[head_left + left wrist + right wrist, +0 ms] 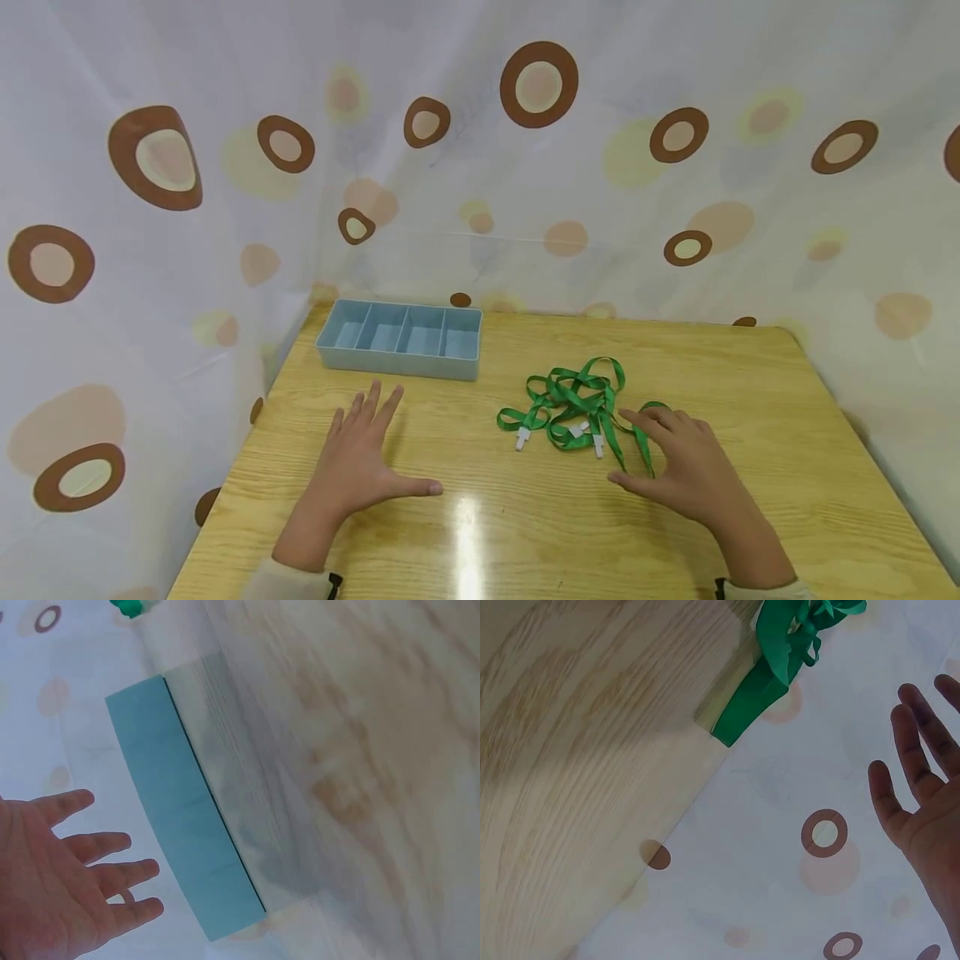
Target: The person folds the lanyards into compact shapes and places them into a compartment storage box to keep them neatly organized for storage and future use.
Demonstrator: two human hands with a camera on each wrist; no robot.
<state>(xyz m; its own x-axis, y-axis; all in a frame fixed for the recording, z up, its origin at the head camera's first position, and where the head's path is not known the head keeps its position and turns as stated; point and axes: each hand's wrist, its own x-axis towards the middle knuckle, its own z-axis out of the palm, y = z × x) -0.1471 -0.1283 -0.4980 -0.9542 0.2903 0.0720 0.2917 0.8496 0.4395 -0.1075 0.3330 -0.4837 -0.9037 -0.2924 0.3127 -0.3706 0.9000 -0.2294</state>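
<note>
My left hand hovers over the left part of the table, fingers spread and thumb out to the right, holding nothing. Just beyond its fingertips stands a blue tray with several compartments in a row; its long outer side faces the left wrist view. My right hand is at the right, thumb and fingers apart. Its fingertips overlap the right side of a tangled heap of green lanyards in the head view. White plastic clips lie at the heap's near side. In the right wrist view the green ribbon shows beyond the fingers.
A light wooden table lies under everything, with a bright reflection near its front. Behind it and along both sides hangs a pale curtain printed with brown rings. The tray stands near the table's back left corner.
</note>
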